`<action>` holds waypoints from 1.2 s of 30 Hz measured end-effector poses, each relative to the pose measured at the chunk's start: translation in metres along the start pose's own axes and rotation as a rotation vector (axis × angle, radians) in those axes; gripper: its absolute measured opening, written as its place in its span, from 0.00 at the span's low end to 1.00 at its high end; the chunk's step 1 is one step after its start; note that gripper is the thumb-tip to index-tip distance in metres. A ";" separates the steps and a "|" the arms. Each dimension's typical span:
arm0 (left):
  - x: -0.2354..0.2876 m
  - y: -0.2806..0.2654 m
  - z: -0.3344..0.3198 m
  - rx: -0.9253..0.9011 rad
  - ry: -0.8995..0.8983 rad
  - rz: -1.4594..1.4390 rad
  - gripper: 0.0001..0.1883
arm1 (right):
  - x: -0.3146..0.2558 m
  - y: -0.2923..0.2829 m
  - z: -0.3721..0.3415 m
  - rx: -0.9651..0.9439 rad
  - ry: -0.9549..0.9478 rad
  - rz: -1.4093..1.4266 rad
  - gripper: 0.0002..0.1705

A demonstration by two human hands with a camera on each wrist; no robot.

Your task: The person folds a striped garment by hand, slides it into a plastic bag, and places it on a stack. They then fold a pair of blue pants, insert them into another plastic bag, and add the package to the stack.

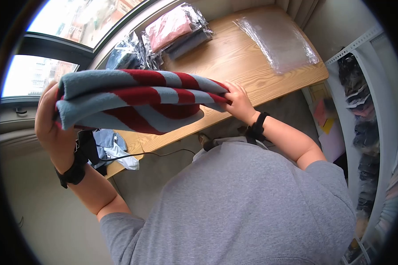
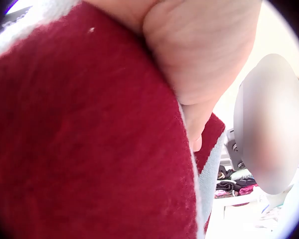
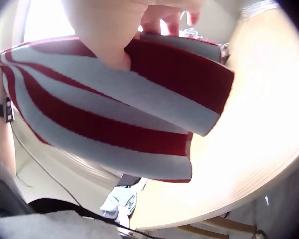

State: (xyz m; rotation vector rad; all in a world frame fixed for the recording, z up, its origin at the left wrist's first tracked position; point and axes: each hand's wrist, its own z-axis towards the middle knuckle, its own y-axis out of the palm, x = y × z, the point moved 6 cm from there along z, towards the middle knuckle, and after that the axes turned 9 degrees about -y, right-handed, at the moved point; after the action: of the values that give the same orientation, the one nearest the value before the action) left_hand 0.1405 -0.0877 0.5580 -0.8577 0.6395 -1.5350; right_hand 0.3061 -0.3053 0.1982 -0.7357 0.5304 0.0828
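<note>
A folded knit garment (image 1: 137,95) with red and light-blue stripes is held up in front of the chest, above the table's near edge. At its left end my left hand (image 1: 48,117) grips the folded layers. My right hand (image 1: 239,104) pinches the opposite end near its upper corner. Up close in the left wrist view, a broad red stripe fills the left side, with the thumb pressed along the fabric's edge. Seen from the right wrist, the layers hang down and fan apart below the thumb, and some right fingers are hidden behind the cloth.
On the wooden table (image 1: 227,55) lie plastic-wrapped clothes, among them a pink bundle (image 1: 170,30), and a stack of clear plastic bags (image 1: 281,46). Light-blue clothing (image 1: 112,143) rests at the left end. A black cable (image 1: 163,154) trails nearby. A rack (image 1: 387,88) stands right.
</note>
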 end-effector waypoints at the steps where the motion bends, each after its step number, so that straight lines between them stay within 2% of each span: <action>1: -0.004 -0.006 -0.004 0.016 -0.046 -0.004 0.17 | 0.005 0.007 0.000 -0.005 -0.046 0.107 0.09; 2: -0.007 -0.011 -0.007 0.034 -0.091 -0.007 0.18 | 0.013 0.007 -0.005 -0.011 -0.052 0.110 0.09; 4: -0.021 -0.019 -0.024 0.022 -0.112 -0.024 0.16 | 0.023 0.001 0.001 -0.185 0.126 0.302 0.09; 6: -0.083 -0.026 -0.068 0.091 -0.609 -0.192 0.14 | 0.024 -0.024 0.009 -0.079 0.272 0.501 0.08; 9: -0.118 -0.005 -0.108 0.069 -0.673 -0.262 0.15 | 0.039 -0.049 0.026 -0.106 0.286 0.474 0.08; 10: -0.129 0.008 -0.121 0.043 -0.715 -0.291 0.15 | 0.041 -0.054 0.035 -0.112 0.303 0.492 0.09; 12: -0.156 0.048 -0.151 0.019 -0.866 -0.535 0.16 | 0.045 -0.060 0.061 -0.210 0.385 0.451 0.12; 13: -0.178 0.070 -0.171 -0.011 -0.945 -0.606 0.17 | 0.052 -0.054 0.074 -0.275 0.361 0.348 0.13; 14: -0.202 0.094 -0.194 -0.041 -1.023 -0.678 0.17 | 0.059 -0.041 0.087 -0.271 0.292 0.383 0.13; 16: -0.241 0.147 -0.233 -0.061 -1.127 -0.799 0.18 | 0.080 -0.006 0.107 -0.396 0.196 0.282 0.12; 18: -0.283 0.201 -0.277 -0.062 -1.287 -0.760 0.20 | 0.107 0.041 0.120 -0.545 0.176 0.110 0.12; 19: -0.311 0.229 -0.304 -0.090 -1.285 -0.581 0.22 | 0.121 0.059 0.122 -0.503 0.189 0.007 0.12; 20: -0.333 0.249 -0.328 -0.124 -1.281 -0.402 0.25 | 0.137 0.075 0.122 -0.399 0.095 -0.079 0.12; 22: -0.334 0.258 -0.337 -0.182 -1.343 -0.105 0.28 | 0.135 0.083 0.122 -0.329 0.007 -0.148 0.11; 23: -0.323 0.263 -0.339 -0.182 -1.298 -0.024 0.29 | 0.134 0.091 0.119 -0.331 0.023 -0.145 0.10; 24: -0.321 0.278 -0.348 -0.158 -1.157 -0.070 0.29 | 0.130 0.096 0.113 -0.334 0.039 -0.144 0.09; 25: -0.304 0.280 -0.341 -0.236 -1.002 -0.012 0.29 | 0.121 0.101 0.101 -0.330 0.094 -0.106 0.08; 26: -0.281 0.282 -0.338 -0.312 -0.844 0.043 0.30 | 0.111 0.110 0.084 -0.354 0.071 -0.119 0.07; 27: -0.261 0.284 -0.338 -0.407 -0.780 0.077 0.30 | 0.097 0.118 0.065 -0.454 0.083 -0.095 0.08; 28: -0.245 0.288 -0.343 -0.502 -0.711 0.108 0.29 | 0.081 0.124 0.043 -0.474 0.042 -0.117 0.10; 29: -0.237 0.296 -0.356 -0.650 -0.678 0.157 0.32 | 0.070 0.130 0.018 -0.525 0.007 -0.216 0.14; 30: -0.234 0.298 -0.369 -0.652 -0.683 0.146 0.32 | 0.064 0.137 -0.006 -0.661 0.018 -0.404 0.23; 32: -0.228 0.313 -0.402 -0.877 -0.733 0.144 0.34 | 0.062 0.140 -0.043 -0.819 0.208 -0.533 0.32; 33: -0.228 0.315 -0.406 -0.914 -0.764 0.085 0.36 | 0.062 0.144 -0.054 -0.829 0.214 -0.542 0.32; 35: -0.230 0.318 -0.409 -0.899 -0.758 0.066 0.36 | 0.070 0.136 -0.076 -0.687 0.440 -0.544 0.37; 36: -0.230 0.319 -0.407 -0.876 -0.757 0.064 0.36 | 0.071 0.138 -0.080 -0.694 0.449 -0.559 0.37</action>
State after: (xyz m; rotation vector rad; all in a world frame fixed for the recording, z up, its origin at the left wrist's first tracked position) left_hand -0.0002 0.0634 0.0312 -1.9231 0.7438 -0.7098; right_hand 0.2979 -0.2631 0.0292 -1.5779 0.7107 -0.4512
